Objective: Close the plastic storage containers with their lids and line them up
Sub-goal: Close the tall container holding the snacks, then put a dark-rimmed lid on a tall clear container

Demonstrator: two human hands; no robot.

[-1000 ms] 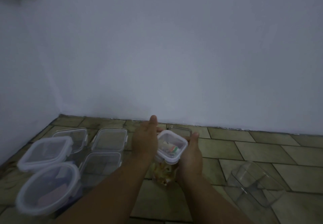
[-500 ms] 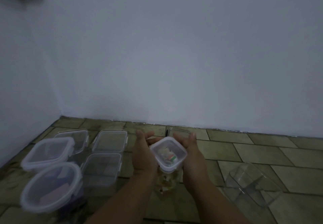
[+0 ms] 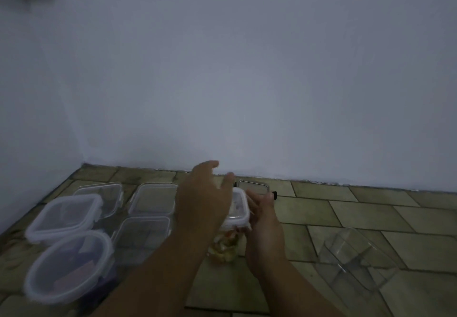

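Observation:
A tall clear container (image 3: 225, 248) with colourful contents stands on the tiled floor, a white-rimmed lid (image 3: 238, 211) on top of it. My right hand (image 3: 265, 227) grips the lid's right edge and the container's side. My left hand (image 3: 203, 195) hovers over the lid's left part with fingers spread, covering much of it. Two lidded containers stand at the left, a square one (image 3: 65, 216) and a rounder one (image 3: 70, 266) nearer me.
Three loose clear lids (image 3: 153, 199) lie on the floor between the lidded pair and my hands. Another lid (image 3: 254, 186) lies behind the tall container by the wall. An empty clear container (image 3: 356, 261) lies tipped on its side at the right.
My left hand has lifted off the container's side and risen above the lid with fingers spread. The right hand has stayed at the lid's right edge.

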